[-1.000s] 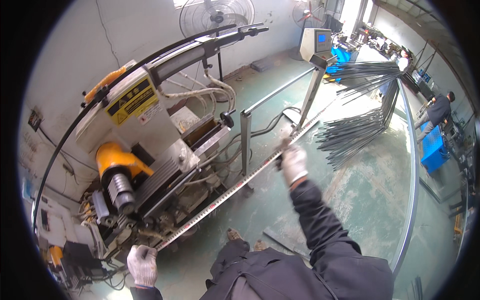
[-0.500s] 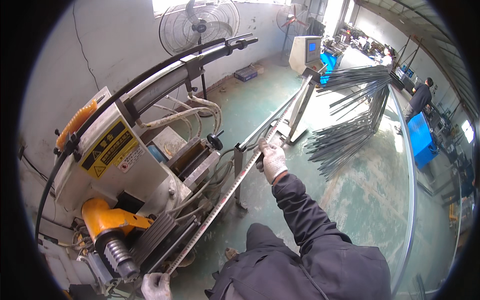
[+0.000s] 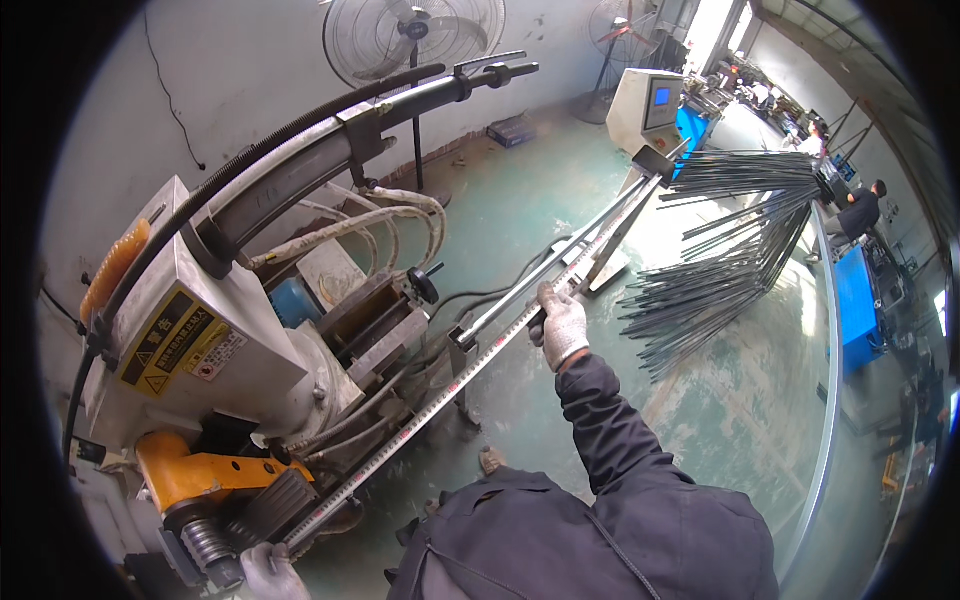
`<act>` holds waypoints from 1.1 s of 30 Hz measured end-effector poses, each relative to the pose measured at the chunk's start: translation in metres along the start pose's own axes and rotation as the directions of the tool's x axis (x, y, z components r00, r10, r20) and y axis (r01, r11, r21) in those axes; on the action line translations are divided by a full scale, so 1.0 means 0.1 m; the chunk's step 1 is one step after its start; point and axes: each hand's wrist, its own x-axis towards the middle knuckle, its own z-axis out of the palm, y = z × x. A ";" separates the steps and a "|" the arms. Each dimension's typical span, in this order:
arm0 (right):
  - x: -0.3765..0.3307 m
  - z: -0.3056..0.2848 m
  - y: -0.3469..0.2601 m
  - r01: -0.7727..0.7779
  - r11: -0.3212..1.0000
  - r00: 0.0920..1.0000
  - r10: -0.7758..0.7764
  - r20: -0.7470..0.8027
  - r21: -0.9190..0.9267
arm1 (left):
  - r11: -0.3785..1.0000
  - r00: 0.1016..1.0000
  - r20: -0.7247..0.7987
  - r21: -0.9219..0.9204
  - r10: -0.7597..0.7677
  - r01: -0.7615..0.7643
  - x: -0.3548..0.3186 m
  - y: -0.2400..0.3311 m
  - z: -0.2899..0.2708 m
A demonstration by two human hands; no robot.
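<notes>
A long white measuring tape [image 3: 440, 398] with red marks runs slantwise from the lower left up to a metal stand [image 3: 645, 185]. My right hand [image 3: 563, 328], in a whitish work glove, is closed around the tape about midway along its length. A dark patch shows at its fingers, too small to name. My left hand [image 3: 270, 573], also gloved and partly cut off by the lower edge, is closed at the tape's near end, next to the machine's metal spring [image 3: 208, 545]. Alongside the tape's far part lies a metal rail [image 3: 535, 280].
On the left stands a large grey machine [image 3: 250, 370] with an orange arm [image 3: 200, 475] and hoses. A bundle of dark rods [image 3: 710, 300] fans out at the right. Behind are a control box [image 3: 640, 110], a standing fan [image 3: 415, 35], a blue bin [image 3: 855, 310] and a person [image 3: 858, 212].
My view has shifted, so the machine sits lower and further left. Both hands stay on the tape, the left one now nearer the spring.
</notes>
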 end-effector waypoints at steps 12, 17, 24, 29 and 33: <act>0.43 -0.05 0.11 0.031 0.999 1.000 -0.031 0.001 -0.023 | 0.998 0.987 -0.154 0.040 -0.042 0.049 -0.02 0.05 0.05; 0.35 -0.02 0.10 0.028 1.000 1.000 -0.028 -0.008 0.003 | 0.969 0.966 -0.098 0.051 -0.238 0.244 0.00 0.11 0.10; 0.35 -0.03 0.11 0.033 0.995 0.998 -0.038 -0.042 -0.095 | 0.967 0.969 -0.190 0.170 -0.155 0.188 0.02 0.11 0.17; 0.33 -0.01 0.09 0.021 0.996 0.997 -0.027 -0.077 -0.081 | 0.965 0.958 -0.256 0.191 -0.126 0.178 0.00 0.12 0.19; 0.34 -0.02 0.09 0.003 0.997 0.999 -0.007 -0.053 -0.076 | 0.959 0.960 -0.230 0.192 -0.161 0.207 -0.01 0.10 0.21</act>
